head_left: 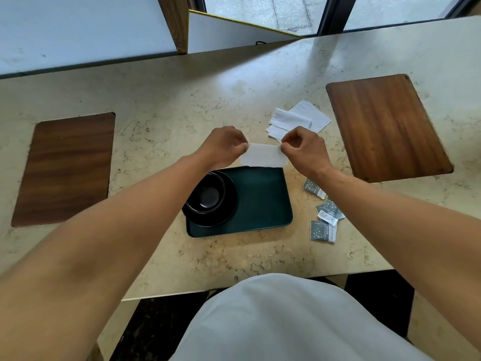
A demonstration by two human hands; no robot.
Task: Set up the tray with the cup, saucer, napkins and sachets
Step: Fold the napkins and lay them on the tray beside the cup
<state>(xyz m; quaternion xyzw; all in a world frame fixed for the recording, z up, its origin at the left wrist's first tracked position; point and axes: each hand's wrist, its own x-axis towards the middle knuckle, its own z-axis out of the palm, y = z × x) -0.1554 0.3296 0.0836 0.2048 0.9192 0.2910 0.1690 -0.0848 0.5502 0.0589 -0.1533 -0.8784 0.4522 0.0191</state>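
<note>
Left hand [229, 145] and right hand [303, 147] each pinch a top corner of the napkin [263, 158], grip closed tight. It is light and limp, best held by its corners; the tray [263, 201] lies just below.

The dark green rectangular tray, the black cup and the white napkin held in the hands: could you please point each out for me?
Dark green rectangular tray [263, 201], head view, bare floor right of the saucer.
Black cup [207, 196], head view, inside bottom.
White napkin [263, 155], head view, middle of the sheet between the hands.

Glossy dark tray [263, 199], marbled stone counter [208, 100], matt paper napkin [263, 156]
</note>
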